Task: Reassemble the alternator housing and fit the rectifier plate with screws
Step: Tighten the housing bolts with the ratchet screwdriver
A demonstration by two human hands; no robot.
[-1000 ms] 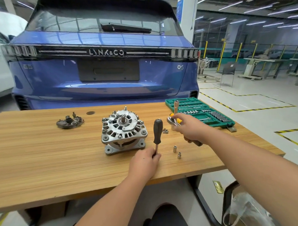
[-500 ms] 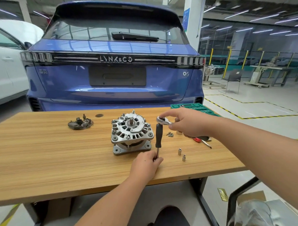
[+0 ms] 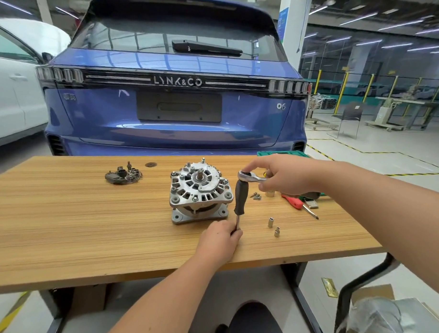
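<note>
Socket case: a green tray [image 3: 281, 153] at the far right edge of the table, mostly hidden behind the right forearm; contents cannot be told.
Cardboard box: an open box [image 3: 374, 294] on the floor at lower right, with crumpled clear plastic [image 3: 373, 315] beside it; whether the plastic lies inside cannot be told.
Alternator housing: the alternator [image 3: 200, 192] stands on its mounting base near the table's centre, shaft end up.
Rectifier plate: the rectifier plate [image 3: 123, 174] lies apart on the far left of the table, well clear of the alternator.
Screws: a small heap of screws [image 3: 255, 196] just right of the black handle.
Left hand: the left hand [image 3: 219, 239] pinches the lower shaft of an upright screwdriver [image 3: 240, 198], fingers curled about it, tip end down at the hand.
Right hand: the right hand [image 3: 287, 175] grips a ratchet wrench [image 3: 250, 176], fingers curled round its handle, index finger laid over the head; the head sits on top of the screwdriver's handle.
Loose items: two small sockets [image 3: 273, 226] stand near the front right; a red-handled screwdriver [image 3: 298, 204] lies beyond them.
Table edges: the wooden table [image 3: 66, 234] has bare surface to the left and in front of the alternator; its near edge runs just behind the left wrist.
Surroundings: a blue car [image 3: 176, 93] stands close behind the far edge.
</note>
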